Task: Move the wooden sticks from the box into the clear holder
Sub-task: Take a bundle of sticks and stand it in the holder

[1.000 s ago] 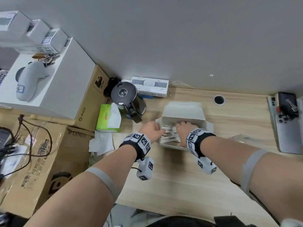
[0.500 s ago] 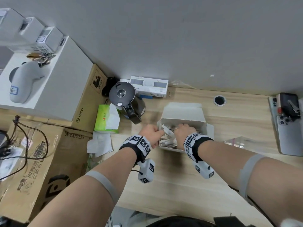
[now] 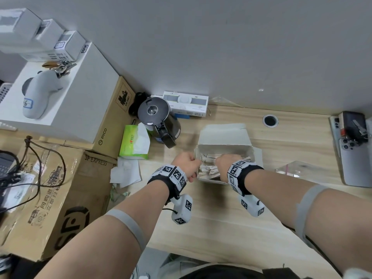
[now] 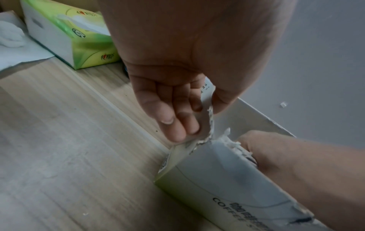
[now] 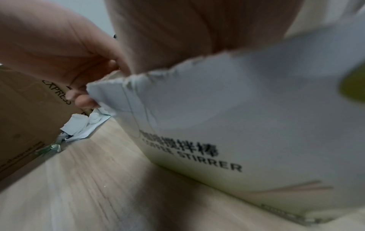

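Observation:
An open white box (image 3: pixel 225 147) marked COFFEE STIRRER (image 5: pixel 237 117) stands mid-desk, with paper-wrapped wooden sticks (image 3: pixel 209 170) piled inside. My left hand (image 3: pixel 186 164) pinches the torn left side flap between fingers and thumb (image 4: pixel 203 120). My right hand (image 3: pixel 226 165) reaches into the box from the near side, its fingers curled down among the sticks. The box wall hides its fingertips in the right wrist view. The clear holder (image 3: pixel 298 168) lies on the desk just right of the box, apart from both hands.
A black kettle (image 3: pixel 159 119) and a green tissue pack (image 3: pixel 133 143) stand left of the box, with crumpled paper (image 3: pixel 125 172) in front of them. Cardboard cartons (image 3: pixel 60 198) line the left edge. A phone (image 3: pixel 356 158) lies far right.
My right hand has shifted towards the near wall of the box and dug lower into the sticks. My left hand keeps its hold on the side flap.

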